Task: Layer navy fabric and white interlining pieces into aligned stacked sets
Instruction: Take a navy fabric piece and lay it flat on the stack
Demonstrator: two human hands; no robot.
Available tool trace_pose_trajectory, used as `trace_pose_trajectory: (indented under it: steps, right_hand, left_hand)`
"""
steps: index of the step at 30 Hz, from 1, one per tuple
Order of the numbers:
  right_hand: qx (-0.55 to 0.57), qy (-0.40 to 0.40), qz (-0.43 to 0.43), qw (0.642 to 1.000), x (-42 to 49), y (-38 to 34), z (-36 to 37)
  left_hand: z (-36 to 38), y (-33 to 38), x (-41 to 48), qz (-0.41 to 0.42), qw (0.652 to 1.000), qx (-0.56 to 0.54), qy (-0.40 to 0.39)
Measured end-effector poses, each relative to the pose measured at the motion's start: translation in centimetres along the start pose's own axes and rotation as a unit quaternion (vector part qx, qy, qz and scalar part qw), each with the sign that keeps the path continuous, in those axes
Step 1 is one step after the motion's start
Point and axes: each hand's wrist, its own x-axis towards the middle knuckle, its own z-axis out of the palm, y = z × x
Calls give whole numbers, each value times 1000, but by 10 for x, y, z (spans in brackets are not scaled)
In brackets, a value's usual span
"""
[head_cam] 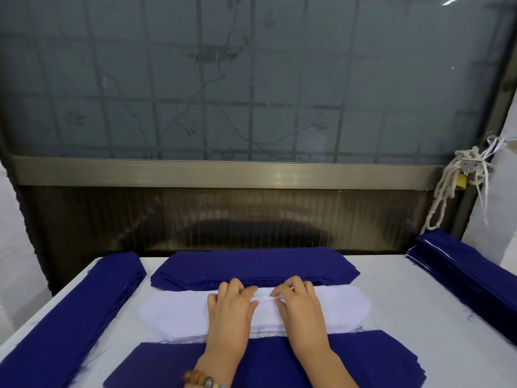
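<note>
A stack of white interlining pieces lies across the middle of the table. My left hand and my right hand rest side by side on its centre, fingertips curled at the top piece's far edge, where the white fabric bunches between them. Whether they pinch it I cannot tell. A navy fabric stack lies just beyond the white one. Another navy stack lies nearest me, under my wrists.
A long navy stack runs along the table's left edge and another along the right edge. The white table ends at a dark ribbed panel under a frosted window. Rope and a padlock hang at the right.
</note>
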Motion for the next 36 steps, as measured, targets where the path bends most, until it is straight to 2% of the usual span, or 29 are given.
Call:
trace_pose_trajectory:
  steps: [14,18,22,30,36]
  right_hand:
    - [-24,17,25,999,0,-1,-8]
    - [18,32,45,998,2,0,-13]
    - [15,52,49,997,0,0,-16]
    - [-45,101,46,993,-3,-3,-20]
    - [-26,85,19,996,-2,-2,-18]
  left_hand:
    - [-4,0,-4,54,994,-95,24]
    - [0,0,-4,54,995,-84,21]
    - [3,0,-4,59,997,-48,21]
    - [-6,-1,-5,42,996,-45,63]
    - [-11,-4,-4,-16,996,-21,90]
